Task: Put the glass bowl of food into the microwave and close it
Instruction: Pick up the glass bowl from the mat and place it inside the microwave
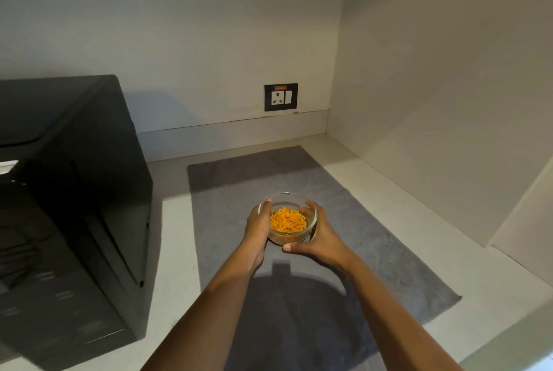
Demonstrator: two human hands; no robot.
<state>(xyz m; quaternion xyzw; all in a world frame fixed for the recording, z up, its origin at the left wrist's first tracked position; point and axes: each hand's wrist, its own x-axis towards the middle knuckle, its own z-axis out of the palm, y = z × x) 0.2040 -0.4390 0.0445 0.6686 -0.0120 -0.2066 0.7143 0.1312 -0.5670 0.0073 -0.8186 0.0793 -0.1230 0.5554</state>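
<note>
A small glass bowl [288,221] filled with orange pasta-like food sits over the grey mat [374,236] near its middle. My left hand [257,230] cups the bowl's left side. My right hand [318,239] wraps its right side, thumb under the front. The black microwave [74,191] stands at the left on the counter. From this angle I see its top and right side; whether its door is open is hard to tell.
The white counter [176,251] runs between microwave and mat. Walls close the space behind and to the right, meeting in a corner. A black socket plate [280,97] is on the back wall.
</note>
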